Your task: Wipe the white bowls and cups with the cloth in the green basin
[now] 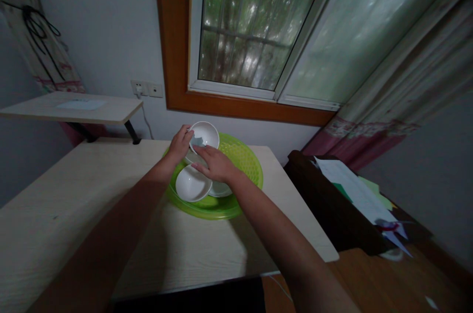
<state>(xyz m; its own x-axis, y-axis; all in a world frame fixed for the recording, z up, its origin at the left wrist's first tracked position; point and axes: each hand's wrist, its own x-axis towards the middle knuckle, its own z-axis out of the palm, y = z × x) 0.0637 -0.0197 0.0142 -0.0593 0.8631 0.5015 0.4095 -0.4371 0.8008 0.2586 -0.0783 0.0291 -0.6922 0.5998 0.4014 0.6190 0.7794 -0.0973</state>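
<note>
A white bowl (207,131) is tilted toward me above the far left part of a green plastic basket (252,155). My left hand (179,144) grips its left rim with closed fingers. Against the near rim lies my right hand (219,164), its fingers and thumb on the bowl. A grey-blue patch shows inside the bowl near my fingertips; I cannot tell whether it is a cloth or a shadow. Below, a second white bowl (192,184) sits in the basket, its inside facing up. Another white dish (220,190) is partly hidden by my right wrist.
The basket stands on a pale wooden table (192,249) against the wall, under a window (247,32). A raised shelf (74,108) stands at the left. To the right, a dark cabinet (314,199) holds papers (349,187). A wall socket (146,88) has a cable plugged in.
</note>
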